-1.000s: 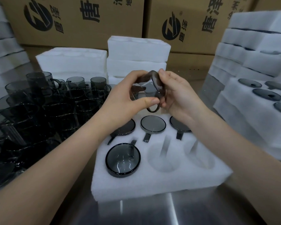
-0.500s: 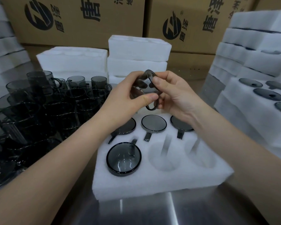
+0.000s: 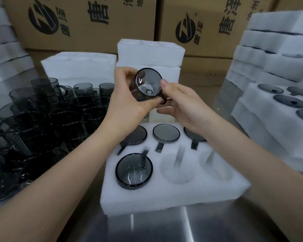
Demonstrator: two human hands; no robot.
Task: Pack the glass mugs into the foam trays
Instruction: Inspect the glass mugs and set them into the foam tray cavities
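I hold a smoky grey glass mug (image 3: 148, 84) in the air above the white foam tray (image 3: 173, 194), its base turned toward me. My left hand (image 3: 128, 100) grips its body from the left. My right hand (image 3: 180, 102) holds its right side, by the handle. The tray has six round pockets. Three mugs sit upside down in the far row, among them the middle one (image 3: 166, 133). A fourth mug (image 3: 134, 171) fills the near left pocket. The near middle pocket (image 3: 177, 169) and near right pocket (image 3: 215, 165) hold nothing.
Many loose grey mugs (image 3: 42, 116) crowd the steel table on the left. Stacks of foam trays stand behind (image 3: 150, 51), at far left and at right, where a filled tray (image 3: 276, 109) lies. Cardboard boxes (image 3: 87, 20) line the back.
Both hands have turned the mug, so its round base now faces me instead of its edge. The hands stayed at about the same spot above the tray.
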